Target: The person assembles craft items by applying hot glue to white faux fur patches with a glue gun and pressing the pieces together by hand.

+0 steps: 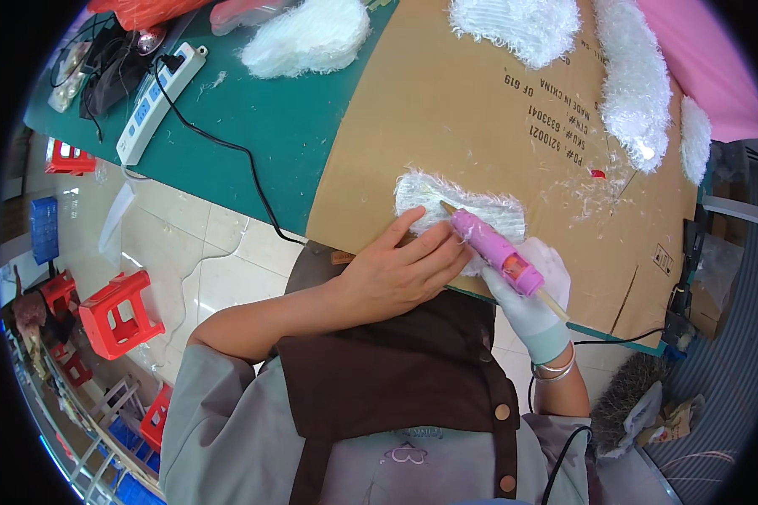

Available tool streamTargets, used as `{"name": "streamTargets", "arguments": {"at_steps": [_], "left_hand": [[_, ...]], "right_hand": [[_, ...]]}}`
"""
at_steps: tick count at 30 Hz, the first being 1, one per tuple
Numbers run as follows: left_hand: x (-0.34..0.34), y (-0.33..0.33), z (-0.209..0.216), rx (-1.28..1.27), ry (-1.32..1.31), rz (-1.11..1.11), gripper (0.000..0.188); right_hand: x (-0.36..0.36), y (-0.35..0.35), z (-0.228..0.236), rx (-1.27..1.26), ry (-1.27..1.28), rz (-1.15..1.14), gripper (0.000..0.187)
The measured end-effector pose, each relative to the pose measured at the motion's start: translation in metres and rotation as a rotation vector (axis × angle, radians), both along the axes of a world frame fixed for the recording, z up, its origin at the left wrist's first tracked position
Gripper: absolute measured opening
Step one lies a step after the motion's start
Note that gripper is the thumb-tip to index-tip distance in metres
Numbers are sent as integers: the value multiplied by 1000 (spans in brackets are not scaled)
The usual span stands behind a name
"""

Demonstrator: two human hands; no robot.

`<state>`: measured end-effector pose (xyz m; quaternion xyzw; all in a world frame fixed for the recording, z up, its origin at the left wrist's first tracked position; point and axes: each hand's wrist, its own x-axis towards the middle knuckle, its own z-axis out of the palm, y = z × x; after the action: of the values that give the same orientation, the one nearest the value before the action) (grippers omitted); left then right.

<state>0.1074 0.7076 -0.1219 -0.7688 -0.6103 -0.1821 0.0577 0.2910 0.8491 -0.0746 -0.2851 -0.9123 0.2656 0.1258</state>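
Observation:
My right hand [541, 318], in a white glove, is closed round a pink hot glue gun [485, 239]. A pale glue stick [554, 306] sticks out of the gun's back end. The gun's nozzle is over a small white fluffy fabric piece [421, 192], which lies ribbed side up near the cardboard's front edge. My bare left hand [414, 265] rests on the near edge of this piece, its fingers spread and stretched out. Part of the piece is hidden under the hand and the gun.
The cardboard sheet [396, 118] lies on a green table [244, 118]. More white fluffy pieces [518, 29] lie along its far side, with a small red bit [598, 174] nearby. At the left are a power strip [162, 103] and a black cable [227, 145]. Red stools [120, 316] stand on the floor.

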Motion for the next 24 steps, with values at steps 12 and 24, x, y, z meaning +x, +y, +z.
{"name": "streamTargets", "arguments": {"at_steps": [12, 24], "left_hand": [[1, 0, -2, 19, 4, 5, 46], [3, 0, 1, -75, 18, 17, 70]], "right_hand": [[16, -2, 2, 85, 15, -77, 25], [43, -1, -2, -103, 45, -316, 20]]}}
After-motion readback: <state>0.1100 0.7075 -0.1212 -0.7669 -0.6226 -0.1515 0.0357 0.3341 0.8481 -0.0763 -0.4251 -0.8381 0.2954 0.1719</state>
